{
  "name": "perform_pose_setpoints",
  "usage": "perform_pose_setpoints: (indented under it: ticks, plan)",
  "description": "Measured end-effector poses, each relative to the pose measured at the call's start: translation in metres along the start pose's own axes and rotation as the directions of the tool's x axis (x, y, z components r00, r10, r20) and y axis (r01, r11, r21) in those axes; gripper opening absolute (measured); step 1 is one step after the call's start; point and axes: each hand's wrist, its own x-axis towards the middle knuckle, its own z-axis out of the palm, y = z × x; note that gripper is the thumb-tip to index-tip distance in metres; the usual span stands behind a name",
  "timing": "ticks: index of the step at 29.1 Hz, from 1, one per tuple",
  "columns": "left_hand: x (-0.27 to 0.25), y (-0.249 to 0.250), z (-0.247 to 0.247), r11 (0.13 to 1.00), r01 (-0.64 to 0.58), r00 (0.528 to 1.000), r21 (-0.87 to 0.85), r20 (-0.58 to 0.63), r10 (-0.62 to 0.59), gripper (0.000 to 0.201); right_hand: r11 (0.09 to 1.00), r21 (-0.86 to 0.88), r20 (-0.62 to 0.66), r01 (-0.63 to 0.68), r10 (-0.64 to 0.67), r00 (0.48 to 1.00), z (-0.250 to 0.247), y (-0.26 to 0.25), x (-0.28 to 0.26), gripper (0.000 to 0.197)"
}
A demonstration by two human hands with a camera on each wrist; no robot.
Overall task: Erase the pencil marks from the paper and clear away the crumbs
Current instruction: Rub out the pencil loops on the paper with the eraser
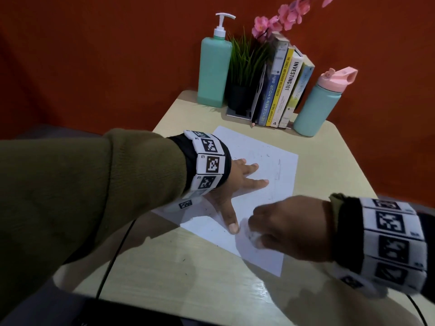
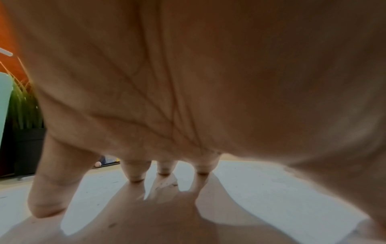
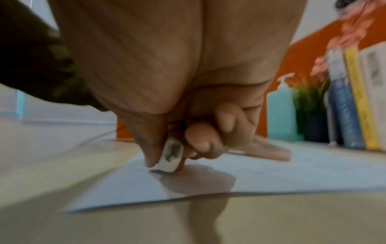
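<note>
A white sheet of paper (image 1: 263, 196) lies slanted on the beige desk (image 1: 188, 267), with faint pencil marks (image 1: 279, 170) near its far right side and small dark crumbs scattered on it. My left hand (image 1: 235, 182) lies flat on the paper with fingers spread, thumb pointing toward me; its fingertips (image 2: 136, 179) press the sheet. My right hand (image 1: 289, 229) pinches a white eraser (image 3: 171, 155) between thumb and fingers, its end down on the paper near the front corner. In the head view the eraser (image 1: 253, 235) is blurred.
At the back of the desk stand a teal pump bottle (image 1: 213, 71), a potted grass plant (image 1: 244, 74), a row of books (image 1: 282, 90) and a teal flask with a pink lid (image 1: 317, 107). A pencil tip (image 1: 253, 124) shows by the books. A black cable (image 1: 113, 255) crosses the front left.
</note>
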Motion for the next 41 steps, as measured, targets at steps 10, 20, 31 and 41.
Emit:
perform_pose_setpoints:
  ticks: [10,20,31,41]
  plan:
    - [0.003,-0.002,0.003,1.0,-0.006,1.0,0.017,-0.017,0.006,0.128,0.992,0.074,0.185,-0.102,0.087,0.979,0.001,0.002,0.012,0.023]
    - [0.004,-0.003,0.004,1.0,-0.003,1.0,0.016,-0.019,0.003,0.13,0.999,-0.047,0.175,0.005,0.004,0.985,-0.005,0.0,0.018,0.025]
    - [0.003,-0.002,0.003,1.0,-0.004,1.0,0.029,-0.018,0.004,0.129,0.989,0.042,0.181,-0.143,0.134,0.974,-0.001,0.005,0.021,0.029]
    - [0.001,0.0,0.002,1.0,0.014,1.0,0.015,-0.001,-0.014,0.13,0.969,-0.236,0.093,-0.071,0.096,0.991,0.0,0.036,0.008,0.028]
